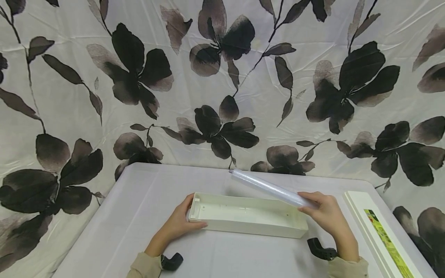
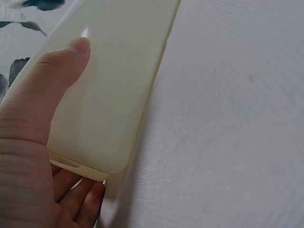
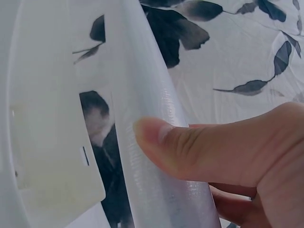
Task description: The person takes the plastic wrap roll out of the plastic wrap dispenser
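Note:
A long cream plastic box [image 1: 250,227], open at the top, sits on the white table. My left hand [image 1: 179,218] grips its left end, thumb along the front wall and fingers around the end, as the left wrist view shows on the box wall [image 2: 114,95]. My right hand [image 1: 325,212] holds a roll of clear plastic film [image 1: 267,187] near its right end. The roll slants up and to the left, above the back edge of the box. In the right wrist view the thumb presses on the film roll [image 3: 152,95], with the fingers behind it.
A long white lid [image 1: 361,220] with a yellow-green label [image 1: 387,243] lies at the right side of the white table [image 1: 215,258]. Behind the table's back edge hangs a floral cloth [image 1: 264,96].

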Available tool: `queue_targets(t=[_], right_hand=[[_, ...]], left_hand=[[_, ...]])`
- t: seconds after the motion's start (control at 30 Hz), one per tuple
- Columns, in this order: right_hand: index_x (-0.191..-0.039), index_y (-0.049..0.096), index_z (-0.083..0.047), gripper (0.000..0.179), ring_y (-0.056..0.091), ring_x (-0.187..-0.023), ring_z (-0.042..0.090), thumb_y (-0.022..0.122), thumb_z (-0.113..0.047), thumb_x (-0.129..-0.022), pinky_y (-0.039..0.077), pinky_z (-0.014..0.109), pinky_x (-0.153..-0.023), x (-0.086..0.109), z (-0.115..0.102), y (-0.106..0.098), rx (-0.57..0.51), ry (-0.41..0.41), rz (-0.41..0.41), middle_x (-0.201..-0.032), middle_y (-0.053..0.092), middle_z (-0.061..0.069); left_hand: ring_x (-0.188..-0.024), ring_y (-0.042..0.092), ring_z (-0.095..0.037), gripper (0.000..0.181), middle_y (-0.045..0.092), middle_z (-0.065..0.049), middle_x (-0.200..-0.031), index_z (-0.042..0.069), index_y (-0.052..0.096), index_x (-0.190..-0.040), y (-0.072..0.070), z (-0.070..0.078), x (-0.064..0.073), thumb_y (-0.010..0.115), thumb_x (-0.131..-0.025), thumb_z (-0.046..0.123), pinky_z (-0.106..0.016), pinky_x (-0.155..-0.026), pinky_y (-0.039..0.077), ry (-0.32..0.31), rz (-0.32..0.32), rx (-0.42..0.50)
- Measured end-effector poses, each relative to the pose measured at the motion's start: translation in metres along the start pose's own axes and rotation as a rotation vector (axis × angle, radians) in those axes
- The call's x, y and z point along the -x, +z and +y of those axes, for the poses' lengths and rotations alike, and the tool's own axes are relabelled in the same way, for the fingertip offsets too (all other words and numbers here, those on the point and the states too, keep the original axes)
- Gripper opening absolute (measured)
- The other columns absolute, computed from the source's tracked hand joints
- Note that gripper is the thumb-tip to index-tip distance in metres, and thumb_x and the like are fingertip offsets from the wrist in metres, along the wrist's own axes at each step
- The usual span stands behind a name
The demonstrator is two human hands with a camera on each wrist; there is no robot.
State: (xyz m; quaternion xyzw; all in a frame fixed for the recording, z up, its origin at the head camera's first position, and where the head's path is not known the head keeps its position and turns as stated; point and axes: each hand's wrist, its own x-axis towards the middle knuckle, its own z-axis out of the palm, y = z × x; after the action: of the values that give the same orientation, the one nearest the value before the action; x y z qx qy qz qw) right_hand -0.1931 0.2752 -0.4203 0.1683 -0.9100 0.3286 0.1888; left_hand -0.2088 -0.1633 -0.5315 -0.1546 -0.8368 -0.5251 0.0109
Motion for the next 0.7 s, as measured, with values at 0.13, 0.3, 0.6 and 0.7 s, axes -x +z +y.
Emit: queue_targets(t=[0.13, 0.3, 0.6, 0.7], right_hand=[[-0.104, 0.075, 0.003, 0.04, 0.068, -0.085, 0.029, 0.086, 0.005, -0.066, 0.054, 0.033, -0.067, 0.0022, 0.0018, -0.0021, 0.013, 0.027, 0.009, -0.095, 0.074, 0.017], [-0.105, 0.075, 0.004, 0.04, 0.069, -0.086, 0.034, 0.087, 0.003, -0.067, 0.054, 0.032, -0.066, 0.0052, 0.0021, -0.0048, 0.021, 0.056, 0.027, -0.096, 0.073, 0.021], [-0.107, 0.074, 0.005, 0.04, 0.069, -0.091, 0.039, 0.087, 0.001, -0.069, 0.054, 0.034, -0.066, 0.0095, 0.0013, -0.0092, 0.031, 0.124, 0.048, -0.101, 0.071, 0.026], [-0.109, 0.074, 0.005, 0.04, 0.069, -0.092, 0.039, 0.086, 0.0, -0.071, 0.054, 0.035, -0.066, 0.0101, -0.0006, -0.0106, 0.03, 0.165, 0.04, -0.104, 0.071, 0.026]], left_hand=[[-0.13, 0.05, -0.027, 0.103, 0.052, -0.006, -0.141, 0.017, 0.038, -0.148, 0.0005, 0.0004, -0.0002, 0.094, -0.065, 0.039, -0.054, -0.107, 0.037, -0.009, 0.004, -0.011], [-0.13, 0.05, -0.027, 0.104, 0.052, -0.005, -0.141, 0.015, 0.037, -0.149, 0.0005, 0.0011, -0.0001, 0.094, -0.065, 0.039, -0.054, -0.107, 0.037, -0.017, 0.01, -0.011], [-0.13, 0.05, -0.027, 0.101, 0.053, -0.006, -0.141, 0.017, 0.039, -0.147, 0.0001, 0.0035, 0.0005, 0.095, -0.065, 0.034, -0.054, -0.107, 0.037, -0.009, 0.008, 0.027], [-0.13, 0.05, -0.026, 0.101, 0.053, -0.005, -0.141, 0.016, 0.039, -0.148, -0.0002, 0.0039, 0.0005, 0.095, -0.065, 0.035, -0.054, -0.107, 0.037, -0.01, 0.006, 0.026]])
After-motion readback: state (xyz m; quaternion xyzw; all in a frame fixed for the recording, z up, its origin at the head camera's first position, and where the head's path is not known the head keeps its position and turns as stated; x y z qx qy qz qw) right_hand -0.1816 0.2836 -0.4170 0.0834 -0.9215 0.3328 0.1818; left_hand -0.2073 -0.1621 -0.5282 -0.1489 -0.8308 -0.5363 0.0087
